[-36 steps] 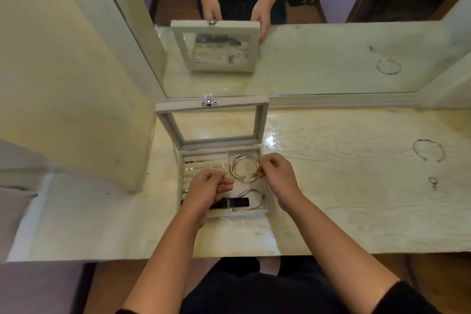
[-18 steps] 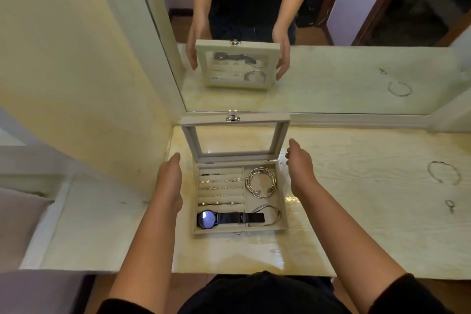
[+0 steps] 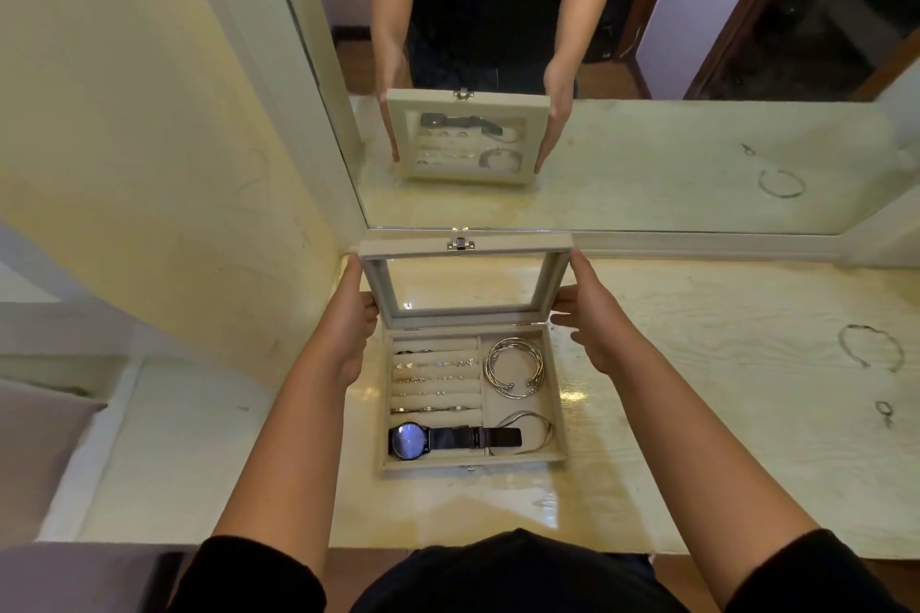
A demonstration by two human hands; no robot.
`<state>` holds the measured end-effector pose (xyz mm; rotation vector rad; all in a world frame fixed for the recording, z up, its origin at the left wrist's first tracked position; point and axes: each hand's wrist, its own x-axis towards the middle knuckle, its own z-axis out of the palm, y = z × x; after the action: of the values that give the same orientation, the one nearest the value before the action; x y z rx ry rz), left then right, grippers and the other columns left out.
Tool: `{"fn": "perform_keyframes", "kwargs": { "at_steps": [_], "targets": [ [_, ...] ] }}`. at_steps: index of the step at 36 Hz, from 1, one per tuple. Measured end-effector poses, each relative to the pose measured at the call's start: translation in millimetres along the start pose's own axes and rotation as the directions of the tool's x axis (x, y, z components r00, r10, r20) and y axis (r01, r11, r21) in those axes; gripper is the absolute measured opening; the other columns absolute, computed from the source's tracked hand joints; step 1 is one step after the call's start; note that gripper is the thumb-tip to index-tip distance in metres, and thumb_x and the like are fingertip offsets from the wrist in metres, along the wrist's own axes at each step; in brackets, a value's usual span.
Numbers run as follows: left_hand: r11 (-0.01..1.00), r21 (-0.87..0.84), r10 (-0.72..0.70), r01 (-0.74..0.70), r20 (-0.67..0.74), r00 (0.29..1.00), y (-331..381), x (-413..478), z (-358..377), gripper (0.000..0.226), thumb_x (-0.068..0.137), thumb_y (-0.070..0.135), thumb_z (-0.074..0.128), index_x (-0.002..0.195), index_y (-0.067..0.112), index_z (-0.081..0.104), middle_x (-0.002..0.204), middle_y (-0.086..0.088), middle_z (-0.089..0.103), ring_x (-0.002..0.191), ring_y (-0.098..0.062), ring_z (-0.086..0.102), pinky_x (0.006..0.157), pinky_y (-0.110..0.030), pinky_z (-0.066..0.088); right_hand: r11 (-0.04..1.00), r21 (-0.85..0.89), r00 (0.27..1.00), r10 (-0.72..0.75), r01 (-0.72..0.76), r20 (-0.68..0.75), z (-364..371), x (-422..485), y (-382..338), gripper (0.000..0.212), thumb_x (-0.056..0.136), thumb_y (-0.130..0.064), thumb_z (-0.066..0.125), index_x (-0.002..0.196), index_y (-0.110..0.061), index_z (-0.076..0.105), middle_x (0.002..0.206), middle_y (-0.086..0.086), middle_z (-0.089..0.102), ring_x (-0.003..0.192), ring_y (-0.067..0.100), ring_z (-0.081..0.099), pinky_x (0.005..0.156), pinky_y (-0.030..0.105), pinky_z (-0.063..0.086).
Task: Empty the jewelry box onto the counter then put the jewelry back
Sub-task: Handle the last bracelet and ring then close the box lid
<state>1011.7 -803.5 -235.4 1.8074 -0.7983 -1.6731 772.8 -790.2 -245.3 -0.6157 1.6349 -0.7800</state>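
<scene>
Each grip is wide: the left hand (image 3: 348,314) and right hand (image 3: 592,314) lay straight fingers against the two sides of the raised lid (image 3: 465,245). Below, the jewelry box (image 3: 557,413) sits on the surface (image 3: 697,438), holding a watch (image 3: 448,439), bangles (image 3: 513,366) and rings (image 3: 433,378). A bracelet (image 3: 871,348) and a small charm (image 3: 883,411) lie well apart on the right, so putting back looks unfinished.

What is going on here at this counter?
A person has the left hand and the right hand flat against the sides of the raised lid of a jewelry box. The box holds a watch, bangles and rows of small jewelry. A bracelet and a small trinket lie out on the counter, to the right.
</scene>
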Motion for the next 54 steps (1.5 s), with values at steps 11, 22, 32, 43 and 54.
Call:
{"fn": "perform_keyframes", "kwargs": {
  "at_steps": [11, 22, 32, 43, 54],
  "targets": [
    [0.999, -0.025, 0.036, -0.036, 0.002, 0.999, -21, -9, -9, 0.042, 0.092, 0.05, 0.026, 0.116, 0.031, 0.055, 0.131, 0.008, 0.053, 0.133, -0.011, 0.032, 0.108, -0.038, 0.012, 0.997, 0.021, 0.997, -0.069, 0.068, 0.037, -7, -10, 22, 0.044, 0.093, -0.056, 0.031, 0.101, -0.024, 0.06, 0.113, -0.001, 0.06, 0.104, 0.014, 0.054, 0.104, 0.041, 0.028],
    [0.995, -0.083, 0.047, -0.057, -0.114, 0.992, -54, -18, -12, 0.029, 0.091, 0.028, 0.042, 0.063, 0.027, 0.051, 0.062, 0.006, 0.04, 0.062, -0.01, 0.036, 0.071, -0.021, 0.029, 0.991, 0.058, 0.993, -0.12, 0.118, 0.018, -6, -23, 53, 0.027, 0.099, -0.036, 0.036, 0.086, -0.028, 0.058, 0.098, -0.013, 0.056, 0.09, 0.002, 0.053, 0.097, 0.028, 0.036],
    [0.991, -0.124, 0.038, -0.043, -0.045, 0.998, -73, -25, -12, 0.027, 0.095, 0.024, 0.04, 0.113, 0.021, 0.06, 0.103, 0.007, 0.065, 0.093, -0.004, 0.056, 0.077, -0.021, 0.04, 0.989, 0.046, 0.987, -0.145, 0.142, 0.075, -10, -30, 69, 0.031, 0.096, -0.031, 0.039, 0.095, -0.019, 0.068, 0.073, -0.007, 0.061, 0.066, 0.008, 0.054, 0.064, 0.024, 0.04],
    [0.994, -0.009, 0.111, -0.111, -0.03, 0.993, -88, -33, 1, 0.039, 0.099, 0.032, 0.027, 0.102, 0.044, 0.064, 0.098, 0.019, 0.068, 0.087, 0.001, 0.063, 0.069, -0.018, 0.042, 0.981, 0.098, 0.981, -0.178, 0.17, 0.08, -7, -37, 80, 0.039, 0.095, -0.02, 0.031, 0.112, -0.03, 0.064, 0.099, -0.005, 0.067, 0.081, 0.012, 0.058, 0.064, 0.023, 0.045],
    [0.99, -0.092, 0.104, -0.106, -0.022, 0.994, -107, -36, 7, 0.037, 0.097, 0.035, 0.031, 0.121, 0.039, 0.058, 0.11, 0.005, 0.07, 0.092, -0.018, 0.067, 0.085, -0.038, 0.054, 0.984, 0.099, 0.988, -0.153, 0.149, 0.028, 2, -35, 95, 0.039, 0.094, -0.015, 0.032, 0.12, -0.034, 0.055, 0.131, -0.007, 0.048, 0.117, 0.014, 0.047, 0.096, 0.034, 0.04]
  ]
}}
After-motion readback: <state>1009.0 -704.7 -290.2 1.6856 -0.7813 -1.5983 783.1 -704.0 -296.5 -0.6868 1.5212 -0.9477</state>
